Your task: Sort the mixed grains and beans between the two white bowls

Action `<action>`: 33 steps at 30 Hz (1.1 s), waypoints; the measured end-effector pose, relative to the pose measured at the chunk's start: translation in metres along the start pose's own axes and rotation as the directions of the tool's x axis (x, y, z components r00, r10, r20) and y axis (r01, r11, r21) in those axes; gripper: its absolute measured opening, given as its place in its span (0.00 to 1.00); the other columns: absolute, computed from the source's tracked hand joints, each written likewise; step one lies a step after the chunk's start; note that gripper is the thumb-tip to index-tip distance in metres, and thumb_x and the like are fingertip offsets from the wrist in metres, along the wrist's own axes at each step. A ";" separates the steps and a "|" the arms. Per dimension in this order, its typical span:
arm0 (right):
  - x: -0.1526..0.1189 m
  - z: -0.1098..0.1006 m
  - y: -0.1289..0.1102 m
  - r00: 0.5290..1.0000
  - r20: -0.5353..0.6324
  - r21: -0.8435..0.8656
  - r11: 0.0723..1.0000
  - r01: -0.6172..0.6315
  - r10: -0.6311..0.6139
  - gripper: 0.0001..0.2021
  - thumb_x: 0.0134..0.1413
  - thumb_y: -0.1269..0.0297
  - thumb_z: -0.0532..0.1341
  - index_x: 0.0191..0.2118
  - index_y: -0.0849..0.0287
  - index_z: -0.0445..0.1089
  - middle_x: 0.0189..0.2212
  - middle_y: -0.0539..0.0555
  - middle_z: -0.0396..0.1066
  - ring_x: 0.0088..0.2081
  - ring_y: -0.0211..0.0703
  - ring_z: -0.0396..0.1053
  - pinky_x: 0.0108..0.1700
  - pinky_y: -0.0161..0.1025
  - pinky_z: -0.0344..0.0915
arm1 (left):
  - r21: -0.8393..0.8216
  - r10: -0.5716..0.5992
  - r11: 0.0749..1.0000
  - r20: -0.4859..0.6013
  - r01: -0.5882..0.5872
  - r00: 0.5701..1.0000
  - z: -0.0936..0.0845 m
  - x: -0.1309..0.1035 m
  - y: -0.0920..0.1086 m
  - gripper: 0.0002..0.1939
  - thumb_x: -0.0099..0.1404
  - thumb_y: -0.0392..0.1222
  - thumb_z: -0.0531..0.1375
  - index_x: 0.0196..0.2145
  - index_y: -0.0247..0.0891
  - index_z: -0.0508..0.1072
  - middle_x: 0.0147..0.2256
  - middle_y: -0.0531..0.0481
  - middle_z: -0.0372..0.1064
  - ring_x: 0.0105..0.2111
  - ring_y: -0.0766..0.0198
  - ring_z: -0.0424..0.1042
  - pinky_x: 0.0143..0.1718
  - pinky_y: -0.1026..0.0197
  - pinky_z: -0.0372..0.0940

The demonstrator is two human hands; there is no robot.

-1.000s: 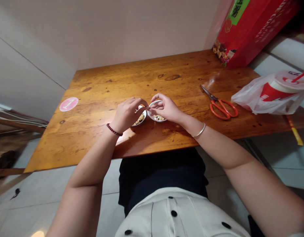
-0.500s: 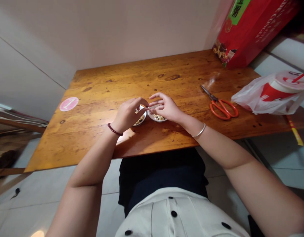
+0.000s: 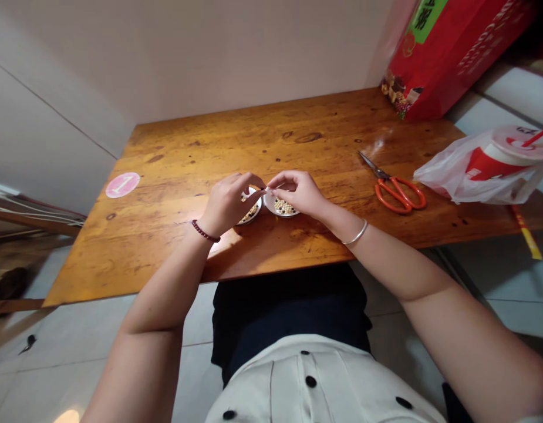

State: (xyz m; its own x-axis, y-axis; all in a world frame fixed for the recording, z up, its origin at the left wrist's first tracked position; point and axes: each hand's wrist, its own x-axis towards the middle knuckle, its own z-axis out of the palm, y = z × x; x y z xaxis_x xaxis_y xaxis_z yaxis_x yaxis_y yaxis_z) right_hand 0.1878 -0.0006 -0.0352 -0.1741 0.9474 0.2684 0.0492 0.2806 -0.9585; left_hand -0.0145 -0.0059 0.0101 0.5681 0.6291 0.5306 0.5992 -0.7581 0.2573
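Two small white bowls stand side by side on the wooden table, the left bowl (image 3: pixel 252 212) and the right bowl (image 3: pixel 282 207), both with pale and dark beads in them. Over the left bowl, my left hand (image 3: pixel 232 201) is closed in a pinch on something too small to make out. My right hand (image 3: pixel 300 191) pinches at the same spot above the right bowl, its fingertips meeting those of the left. A thin dark thread (image 3: pixel 182 222) shows beside the beaded bracelet on my left wrist.
Orange-handled scissors (image 3: pixel 392 187) lie on the table (image 3: pixel 209 147) to the right. Beyond them are a plastic bag with a red and white cup (image 3: pixel 495 161) and a red box (image 3: pixel 447 53). A pink round sticker (image 3: pixel 122 185) is at the left.
The fingers of my right hand have drawn together into a pinch and met my left fingertips. My left hand has hardly moved.
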 end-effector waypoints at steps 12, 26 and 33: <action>0.002 -0.001 0.004 0.995 -0.094 0.064 0.997 -0.035 0.041 0.04 0.46 0.69 0.69 0.31 0.58 0.75 0.36 0.56 0.80 0.40 0.46 0.78 0.53 0.49 0.74 | 0.010 -0.053 0.999 0.026 0.052 0.998 0.002 0.000 -0.003 0.06 0.66 0.37 0.61 0.42 0.40 0.74 0.37 0.51 0.76 0.33 0.65 0.73 0.33 0.64 0.64; -0.001 -0.003 -0.004 0.999 0.007 0.040 0.998 -0.043 0.043 0.12 0.46 0.61 0.72 0.37 0.57 0.75 0.36 0.56 0.80 0.40 0.47 0.78 0.52 0.50 0.74 | -0.025 -0.073 0.997 0.037 0.074 0.997 0.003 0.001 -0.003 0.06 0.66 0.44 0.64 0.38 0.39 0.76 0.34 0.49 0.76 0.31 0.64 0.72 0.31 0.64 0.64; -0.001 -0.001 -0.003 0.999 0.022 0.029 0.999 -0.046 0.045 0.13 0.44 0.55 0.72 0.32 0.58 0.75 0.33 0.55 0.79 0.37 0.46 0.77 0.48 0.49 0.75 | -0.063 -0.087 0.994 0.006 0.087 0.996 0.001 0.002 -0.001 0.07 0.66 0.45 0.64 0.36 0.40 0.80 0.31 0.48 0.75 0.28 0.64 0.70 0.31 0.62 0.64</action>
State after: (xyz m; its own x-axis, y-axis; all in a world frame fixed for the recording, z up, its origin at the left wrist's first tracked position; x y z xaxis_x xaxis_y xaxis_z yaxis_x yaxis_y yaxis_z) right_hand 0.1890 -0.0026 -0.0326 -0.1934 0.9556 0.2225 0.0289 0.2322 -0.9722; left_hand -0.0132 -0.0040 0.0104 0.5173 0.6933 0.5017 0.6093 -0.7100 0.3530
